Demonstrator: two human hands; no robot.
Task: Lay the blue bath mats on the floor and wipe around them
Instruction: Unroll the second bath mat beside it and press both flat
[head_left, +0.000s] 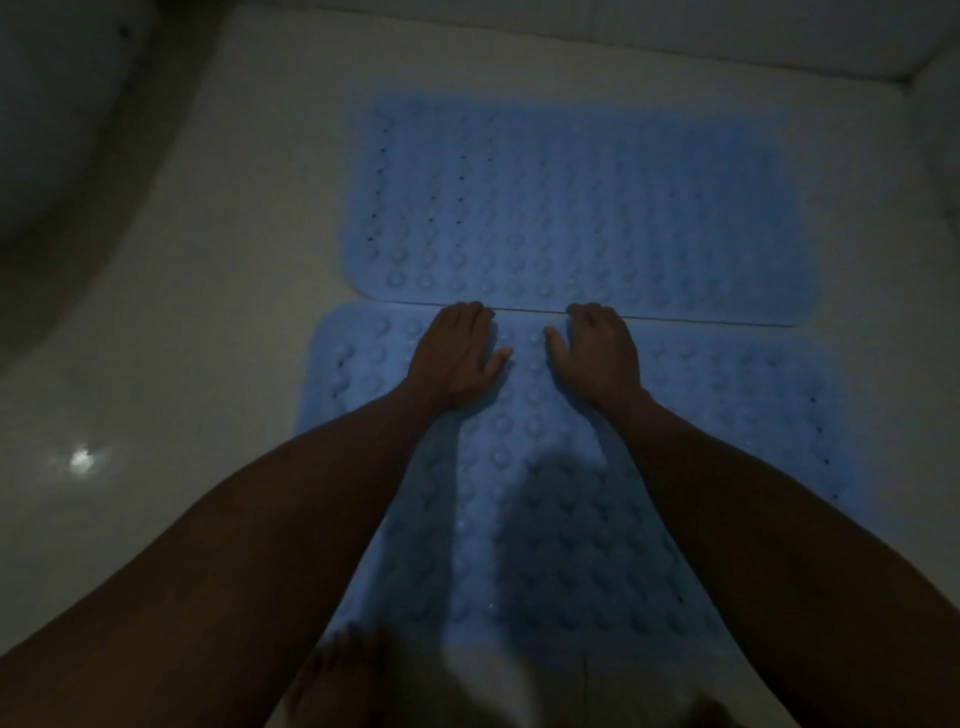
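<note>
While both blue bath mats lie flat on the pale floor (218, 270), no writing or brand mark is legible on either. Far mat (571, 208) and near mat (545, 493) meet edge to edge. Left hand (457, 353) and right hand (597, 353) rest palm-down on the near mat's far edge, fingertips at the seam, fingers extended, gripping nothing. Both forearms reach forward.
</note>
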